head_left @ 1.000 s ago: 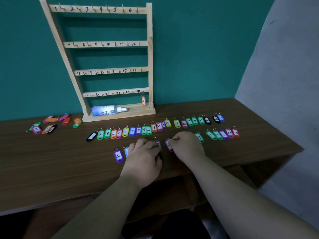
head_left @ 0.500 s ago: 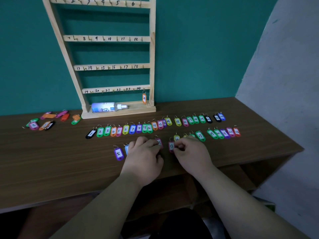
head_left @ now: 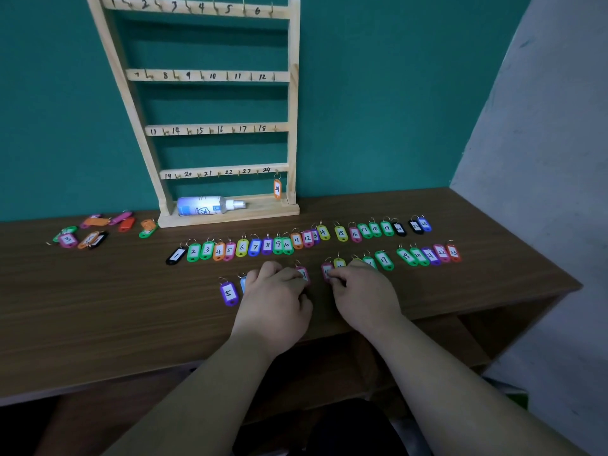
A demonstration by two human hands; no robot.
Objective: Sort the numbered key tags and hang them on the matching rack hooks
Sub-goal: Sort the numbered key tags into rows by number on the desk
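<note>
While curled knuckles-up on the desk (head_left: 125,311), pinches with the right hand (head_left: 362,292) the lower end of a pink key tag (head_left: 326,268); thumb and forefinger closed narrowly on it, tag flat on the wood. Rests the left hand (head_left: 274,301) just beside, with a slim gap between the two. Fingers curled down, tips touching a neighbouring pink tag (head_left: 303,273); cannot tell whether anything is gripped underneath. Half covers a blue tag (head_left: 242,284) at the outer knuckles, purple tag 5 (head_left: 228,293) just left of that.

Near, behind the fingertips: long row of tags (head_left: 255,247), glossy rounded plastic with white number slips and wire rings, mostly touching side by side, numbered 1 upward from left to right. To the right, a shorter row (head_left: 427,255) ending well short of the desk's right edge. Wrists crossing the front edge.

Left of the hands, a wide stretch of dark, matte wood grain, running out to a loose heap of tags (head_left: 88,233).

At the back, against the teal wall (head_left: 378,93): pale wooden rack (head_left: 292,93), four numbered rails with small hooks. Orange tag 24 (head_left: 277,189) hanging under its number. Spray bottle (head_left: 204,205) lying on the rack's base. Rough grey wall (head_left: 543,126) closing the right side.
</note>
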